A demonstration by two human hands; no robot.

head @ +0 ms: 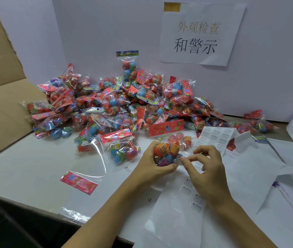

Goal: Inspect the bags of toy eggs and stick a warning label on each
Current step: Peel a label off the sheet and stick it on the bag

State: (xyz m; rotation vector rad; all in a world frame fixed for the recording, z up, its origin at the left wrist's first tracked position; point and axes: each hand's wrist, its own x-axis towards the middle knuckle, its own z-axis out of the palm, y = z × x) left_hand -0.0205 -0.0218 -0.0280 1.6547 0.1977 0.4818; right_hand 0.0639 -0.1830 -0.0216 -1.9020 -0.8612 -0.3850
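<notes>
My left hand grips a clear bag of toy eggs with a red flowered header, lifted just above the table. My right hand pinches a small white warning label between thumb and forefinger, right against the bag's lower edge. A sheet of warning labels lies just behind my right hand, and a strip of backing paper with a few labels lies under my wrists. A big heap of egg bags fills the middle of the table.
A separate egg bag and an empty bag with a red header lie left of my hands. More bags sit at the right. A paper sign hangs on the white wall; a cardboard box flap stands at left.
</notes>
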